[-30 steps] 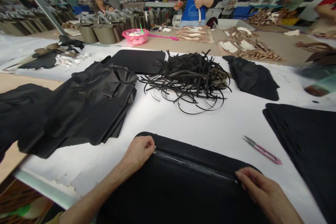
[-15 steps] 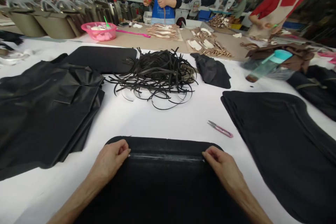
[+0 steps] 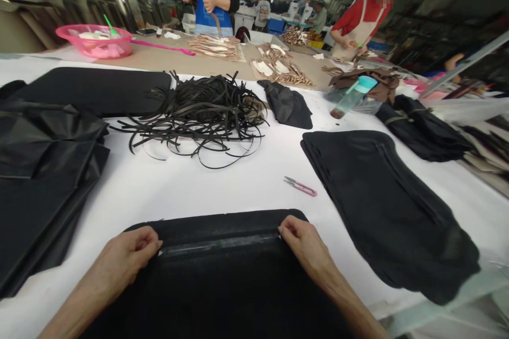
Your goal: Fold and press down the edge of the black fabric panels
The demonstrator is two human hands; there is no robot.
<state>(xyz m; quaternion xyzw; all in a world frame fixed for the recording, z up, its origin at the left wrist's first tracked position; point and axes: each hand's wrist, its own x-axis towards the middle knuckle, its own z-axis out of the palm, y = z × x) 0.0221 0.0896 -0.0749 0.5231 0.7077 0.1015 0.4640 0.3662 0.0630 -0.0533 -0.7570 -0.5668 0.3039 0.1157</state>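
Pinching the two ends of a pale, glossy strip, the left hand [image 3: 119, 262] and the right hand [image 3: 304, 246] are each keeping a closed grip on the folded top edge of the black fabric panel [image 3: 222, 286], which is lying flat on the white desk [image 3: 222, 185] right in front of the person. Since a second ago the hands are holding the same pinch points while the head is turning right, so the fold is staying pressed rather than being released. Beyond the grip, pink thread snips [image 3: 301, 186] are lying just past the right hand, a tangle of black straps [image 3: 199, 111] is sitting farther back, and a stack of black panels [image 3: 382, 201] is resting to the right. The panel's near part is running out of view, and fingertips are tucked under, so their exact hold is hard to make out.
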